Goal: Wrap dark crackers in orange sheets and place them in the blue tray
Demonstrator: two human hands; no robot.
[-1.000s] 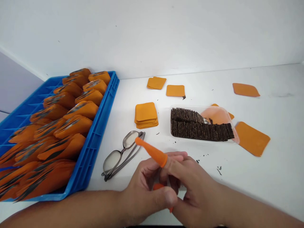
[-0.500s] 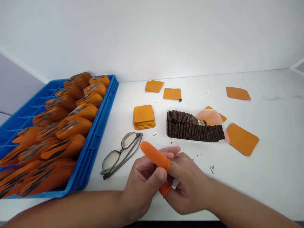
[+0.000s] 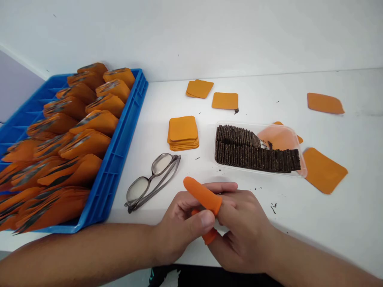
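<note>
Orange finger cots, head view: at the near side of the clear plastic box, one over the index finger, one over the thumb of the right hand. Right hand loosely open, grasping nothing. Left hand curled, apparently pinching around the thumb's cot. Index cot seemingly well down the finger; thumb cot partly hidden, fit impossible to judge. Inside the box, two rows of thin dark pieces, back row shorter. Left of the box, stacked orange squares, eyeglasses nearer, blue crate of orange bundles farther out.
</note>
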